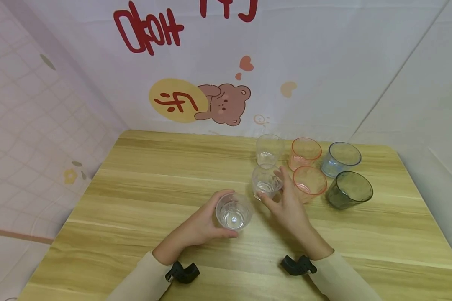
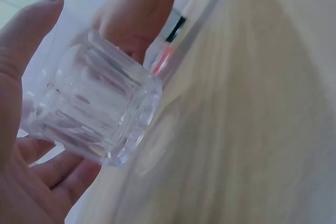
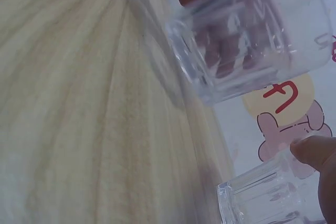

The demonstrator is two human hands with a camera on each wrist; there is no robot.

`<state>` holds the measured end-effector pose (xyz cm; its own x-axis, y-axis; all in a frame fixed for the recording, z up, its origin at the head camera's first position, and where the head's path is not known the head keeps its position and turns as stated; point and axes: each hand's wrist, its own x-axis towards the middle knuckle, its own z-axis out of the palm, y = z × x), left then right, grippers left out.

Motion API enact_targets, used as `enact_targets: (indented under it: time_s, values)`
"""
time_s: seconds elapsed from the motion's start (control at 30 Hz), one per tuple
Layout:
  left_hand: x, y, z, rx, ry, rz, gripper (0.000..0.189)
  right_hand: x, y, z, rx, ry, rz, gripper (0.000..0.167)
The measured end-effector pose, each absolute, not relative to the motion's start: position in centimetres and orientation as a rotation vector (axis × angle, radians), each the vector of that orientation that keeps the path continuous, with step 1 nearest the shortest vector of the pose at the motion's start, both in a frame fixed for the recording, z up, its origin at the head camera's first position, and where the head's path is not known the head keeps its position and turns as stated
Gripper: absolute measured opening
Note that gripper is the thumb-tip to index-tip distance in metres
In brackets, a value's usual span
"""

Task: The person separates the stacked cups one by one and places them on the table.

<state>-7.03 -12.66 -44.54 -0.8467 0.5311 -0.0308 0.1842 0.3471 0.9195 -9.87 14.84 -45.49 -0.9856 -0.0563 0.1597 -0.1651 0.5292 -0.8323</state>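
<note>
A clear plastic cup (image 1: 234,212) is gripped in my left hand (image 1: 206,217), the thumb on its near side and the fingers round its far side. In the right wrist view this cup (image 3: 236,40) stands a little above the wood, its shadow beneath it. My right hand (image 1: 289,205) holds a second clear cup (image 1: 266,182) between thumb and fingers, to the right of and farther back than the first. Part of this second cup (image 3: 268,195) shows in the right wrist view beside the thumb (image 3: 315,150).
Behind the right hand's cup stands another clear cup (image 1: 269,150). To the right are two orange-rimmed cups, one farther back (image 1: 305,152) and one nearer (image 1: 309,186), a blue cup (image 1: 340,159) and a dark green cup (image 1: 349,190). A printed white cloth (image 1: 324,83) hangs behind the wooden table (image 1: 135,188).
</note>
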Motion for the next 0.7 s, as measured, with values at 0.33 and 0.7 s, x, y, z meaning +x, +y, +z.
enact_targets:
  time_s: [0.33,0.7]
  values:
    - [-9.8,-13.7,-44.4,0.546,2.454,1.521,0.101,-10.0,14.9,-45.5,0.197,-2.645,1.443,0.105]
    - [-11.9,-13.5,-44.9,0.493,2.492,1.501,0.102,-9.9,14.9,-45.4,0.187,-2.668,1.449,0.106]
